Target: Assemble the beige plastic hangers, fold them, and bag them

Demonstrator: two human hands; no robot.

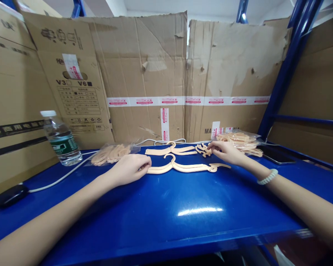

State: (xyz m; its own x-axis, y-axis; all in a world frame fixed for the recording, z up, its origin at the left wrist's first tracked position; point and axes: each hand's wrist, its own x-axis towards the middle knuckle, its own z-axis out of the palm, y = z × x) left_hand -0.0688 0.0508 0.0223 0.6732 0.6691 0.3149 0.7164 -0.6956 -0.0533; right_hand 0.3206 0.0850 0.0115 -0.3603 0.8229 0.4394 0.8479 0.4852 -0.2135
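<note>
Two peach-coloured plastic hangers lie on the blue shelf top (166,214). The nearer hanger (188,167) has its left end under the curled fingers of my left hand (131,169). The farther hanger (170,150) lies just behind it. My right hand (224,151) pinches a small peach hanger piece (203,149) at the farther hanger's right end. A white beaded bracelet (268,177) circles my right wrist.
A clear bag of peach hangers (112,152) lies left, another bag (242,142) right. A water bottle (61,138) stands at the left. A white cable (61,178) runs to a black device (9,195). A phone (277,155) lies right. Cardboard walls (144,74) surround the shelf.
</note>
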